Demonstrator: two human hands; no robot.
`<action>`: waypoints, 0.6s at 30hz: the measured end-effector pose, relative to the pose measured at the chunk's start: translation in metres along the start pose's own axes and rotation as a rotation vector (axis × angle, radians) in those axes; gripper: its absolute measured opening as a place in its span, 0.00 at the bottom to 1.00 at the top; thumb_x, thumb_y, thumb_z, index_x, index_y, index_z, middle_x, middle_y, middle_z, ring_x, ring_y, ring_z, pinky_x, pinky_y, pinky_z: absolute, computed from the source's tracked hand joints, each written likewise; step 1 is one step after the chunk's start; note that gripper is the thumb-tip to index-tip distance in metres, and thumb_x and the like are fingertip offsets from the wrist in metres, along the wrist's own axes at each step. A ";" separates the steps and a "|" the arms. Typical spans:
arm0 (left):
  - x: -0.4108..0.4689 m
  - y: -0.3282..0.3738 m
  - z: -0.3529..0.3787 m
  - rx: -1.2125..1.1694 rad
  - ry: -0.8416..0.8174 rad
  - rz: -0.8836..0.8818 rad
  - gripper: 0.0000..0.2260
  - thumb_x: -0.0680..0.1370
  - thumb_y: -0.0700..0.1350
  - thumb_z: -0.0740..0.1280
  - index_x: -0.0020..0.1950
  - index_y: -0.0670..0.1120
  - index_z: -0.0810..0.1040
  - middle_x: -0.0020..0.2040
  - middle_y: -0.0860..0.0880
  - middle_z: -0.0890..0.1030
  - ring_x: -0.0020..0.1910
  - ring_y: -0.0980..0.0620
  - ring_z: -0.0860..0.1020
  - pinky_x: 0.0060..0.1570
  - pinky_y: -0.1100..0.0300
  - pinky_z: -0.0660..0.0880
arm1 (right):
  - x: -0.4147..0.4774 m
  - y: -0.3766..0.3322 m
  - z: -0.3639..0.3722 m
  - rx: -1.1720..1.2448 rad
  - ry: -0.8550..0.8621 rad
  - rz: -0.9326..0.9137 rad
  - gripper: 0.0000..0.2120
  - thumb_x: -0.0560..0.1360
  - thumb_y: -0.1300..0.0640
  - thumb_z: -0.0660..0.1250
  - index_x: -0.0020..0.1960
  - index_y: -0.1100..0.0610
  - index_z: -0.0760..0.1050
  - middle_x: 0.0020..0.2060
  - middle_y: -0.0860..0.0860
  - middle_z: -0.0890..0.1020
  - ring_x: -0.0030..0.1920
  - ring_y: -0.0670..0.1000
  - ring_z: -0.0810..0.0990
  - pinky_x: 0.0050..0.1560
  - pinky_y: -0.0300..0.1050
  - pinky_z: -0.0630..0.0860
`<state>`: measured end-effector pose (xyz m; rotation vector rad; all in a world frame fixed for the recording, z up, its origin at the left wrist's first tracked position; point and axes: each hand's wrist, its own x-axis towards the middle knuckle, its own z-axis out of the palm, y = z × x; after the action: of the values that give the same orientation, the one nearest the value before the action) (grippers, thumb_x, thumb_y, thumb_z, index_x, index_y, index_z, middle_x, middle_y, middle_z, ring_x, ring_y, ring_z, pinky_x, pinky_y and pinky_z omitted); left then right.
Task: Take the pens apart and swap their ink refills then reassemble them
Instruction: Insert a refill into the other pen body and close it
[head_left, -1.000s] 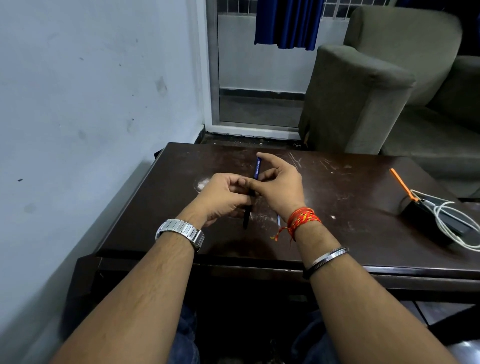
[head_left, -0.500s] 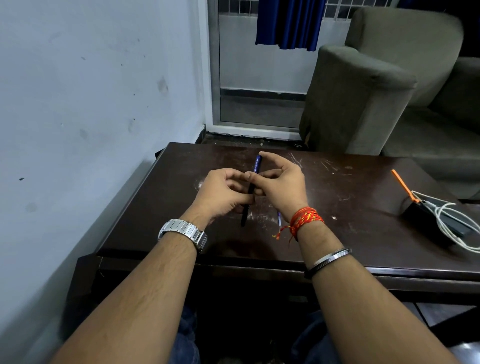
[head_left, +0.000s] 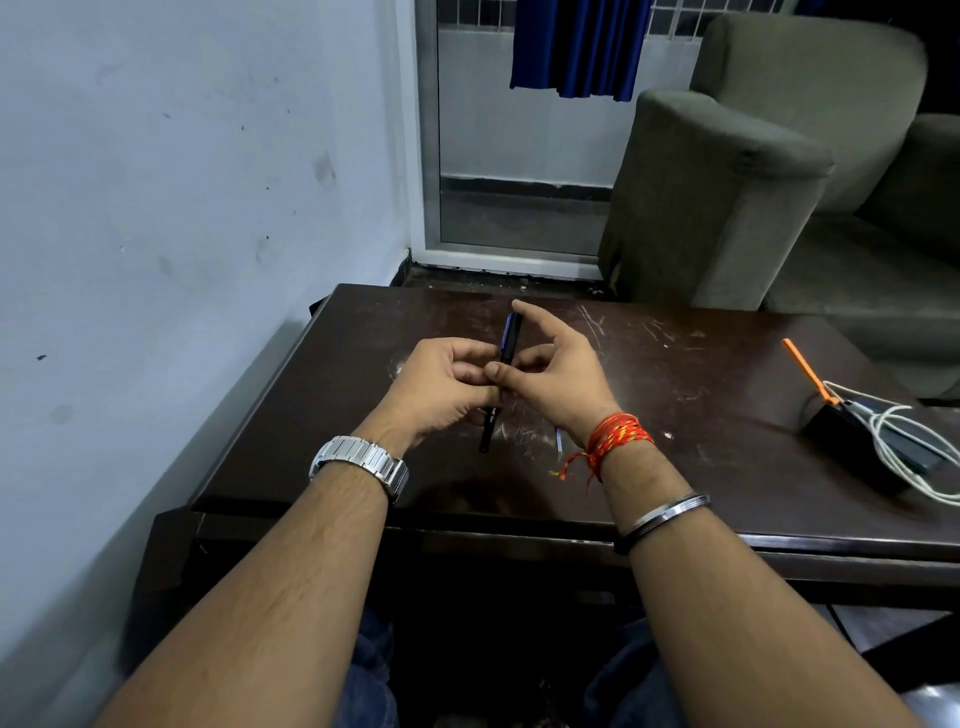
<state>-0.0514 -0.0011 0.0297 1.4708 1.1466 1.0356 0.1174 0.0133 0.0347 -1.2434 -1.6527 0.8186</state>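
Note:
A dark pen (head_left: 509, 336) with a blue upper part and black lower end is held above the dark brown table (head_left: 727, 441), pointing away from me. My left hand (head_left: 441, 387) grips its middle from the left. My right hand (head_left: 553, 371) pinches it from the right with thumb and bent fingers, the index finger stretched out along the top. The pen's black lower end (head_left: 488, 428) sticks out below both hands. A thin pale refill (head_left: 559, 440) lies on the table just under my right wrist.
At the table's right end a black box (head_left: 852, 452) carries a coiled white cable (head_left: 893, 431) and an orange stick (head_left: 808, 370). A white wall runs along the left. A grey-green sofa (head_left: 727, 197) stands beyond the table's far edge.
Both hands have stayed on the pen. My right index finger has lifted and straightened along the pen's upper part, and the hands have shifted slightly on the barrel.

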 end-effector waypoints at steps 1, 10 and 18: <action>-0.001 0.001 0.000 0.001 -0.006 0.003 0.20 0.68 0.38 0.80 0.54 0.54 0.81 0.43 0.47 0.88 0.43 0.49 0.87 0.39 0.53 0.83 | 0.000 0.000 0.000 0.028 0.004 0.014 0.31 0.71 0.53 0.77 0.70 0.41 0.70 0.35 0.51 0.85 0.33 0.45 0.82 0.39 0.41 0.79; -0.003 0.005 0.001 0.020 -0.007 -0.044 0.28 0.70 0.34 0.77 0.69 0.43 0.76 0.43 0.45 0.88 0.43 0.47 0.86 0.41 0.52 0.82 | 0.000 -0.004 0.001 0.082 -0.022 0.049 0.21 0.78 0.59 0.68 0.69 0.45 0.71 0.41 0.53 0.87 0.35 0.47 0.84 0.41 0.44 0.81; -0.002 0.003 0.002 0.080 0.036 -0.012 0.31 0.71 0.31 0.75 0.73 0.42 0.71 0.45 0.47 0.88 0.47 0.51 0.86 0.52 0.50 0.82 | -0.001 0.003 0.007 0.083 -0.109 0.059 0.31 0.72 0.56 0.76 0.68 0.41 0.63 0.40 0.52 0.87 0.42 0.51 0.86 0.47 0.48 0.82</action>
<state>-0.0498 -0.0038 0.0322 1.5117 1.2330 1.0219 0.1121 0.0136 0.0293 -1.2131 -1.6569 0.9969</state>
